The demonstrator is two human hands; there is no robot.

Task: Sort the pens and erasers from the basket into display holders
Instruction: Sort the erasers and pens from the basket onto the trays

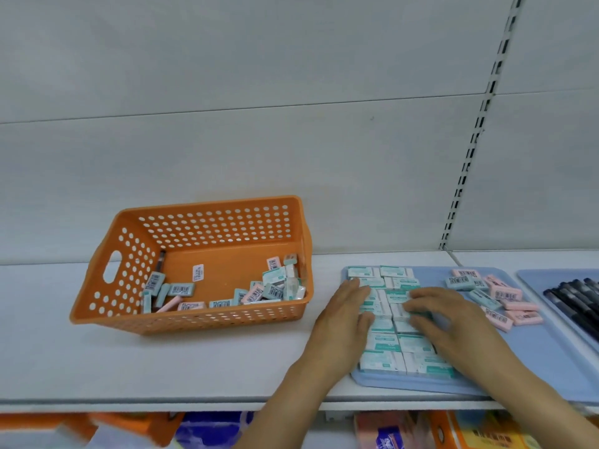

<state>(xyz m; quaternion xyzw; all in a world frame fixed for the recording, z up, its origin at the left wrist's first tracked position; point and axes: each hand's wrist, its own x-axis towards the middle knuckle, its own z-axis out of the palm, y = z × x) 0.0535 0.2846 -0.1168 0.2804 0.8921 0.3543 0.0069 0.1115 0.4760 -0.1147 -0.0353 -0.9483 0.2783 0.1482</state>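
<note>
An orange perforated basket point(207, 319) stands on the white shelf at the left, with several teal and pink erasers point(259, 291) and one dark pen point(161, 261) inside. To its right lies a light blue tray point(531, 367). White-and-teal erasers point(382, 343) lie on it in neat rows. A loose pile of pink and teal erasers point(502, 294) sits at its back right. My left hand point(343, 319) rests flat on the left edge of the rows. My right hand point(453, 322) lies on the rows with its fingers spread, pointing left.
A second blue tray point(531, 280) at the far right holds several black pens point(573, 303). The white shelf point(162, 367) runs left to right, with a slotted upright point(466, 163) on the back wall. Packaged goods point(453, 431) show on the shelf below.
</note>
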